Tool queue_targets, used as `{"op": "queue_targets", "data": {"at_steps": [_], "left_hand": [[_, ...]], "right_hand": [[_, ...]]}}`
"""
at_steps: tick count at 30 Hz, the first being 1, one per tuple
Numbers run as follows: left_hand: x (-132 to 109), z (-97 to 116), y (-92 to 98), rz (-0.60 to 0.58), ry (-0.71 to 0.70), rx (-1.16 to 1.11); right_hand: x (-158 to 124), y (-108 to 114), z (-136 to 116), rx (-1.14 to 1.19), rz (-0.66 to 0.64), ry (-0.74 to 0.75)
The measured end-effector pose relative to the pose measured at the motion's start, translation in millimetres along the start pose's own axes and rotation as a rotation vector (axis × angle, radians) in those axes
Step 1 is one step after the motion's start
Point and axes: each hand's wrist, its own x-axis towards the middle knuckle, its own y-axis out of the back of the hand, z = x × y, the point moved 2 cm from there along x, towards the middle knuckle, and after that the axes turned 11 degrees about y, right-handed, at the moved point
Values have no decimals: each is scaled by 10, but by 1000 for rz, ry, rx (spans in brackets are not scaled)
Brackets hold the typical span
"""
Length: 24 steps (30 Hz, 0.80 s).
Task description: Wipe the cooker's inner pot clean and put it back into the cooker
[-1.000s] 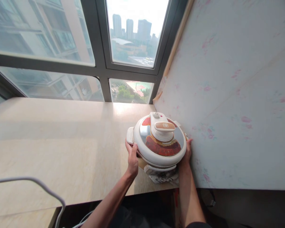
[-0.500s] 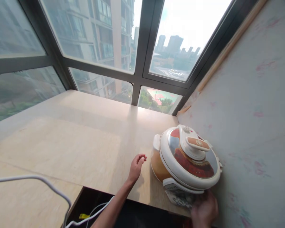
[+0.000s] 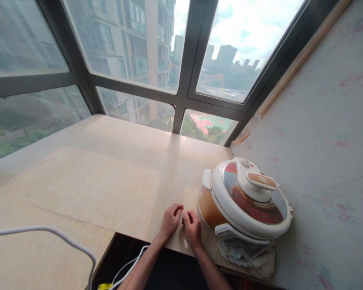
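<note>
Low centre of the frame, the left hand and right hand curl close together, whether pinching anything I can't tell; both have left the cooker, lower right, standing unheld on the desk.

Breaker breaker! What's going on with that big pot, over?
Left grip and right grip: curled, close together, nothing visibly held. Round, lidded white-and-gold cooker beside right grip. Pale flower-patterned wall close beside it; crumpled pale cloth at its front.
</note>
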Motion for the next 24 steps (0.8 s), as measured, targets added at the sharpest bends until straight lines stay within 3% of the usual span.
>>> {"op": "queue_targets", "data": {"at_steps": [5,24], "left_hand": [[-13,-37,15,63,-40,69],[-25,-110,5,123,-91,204]], "right_hand": [[283,-120,-43,-44,-74,80],[141,-35,4,25,-101,107]]}}
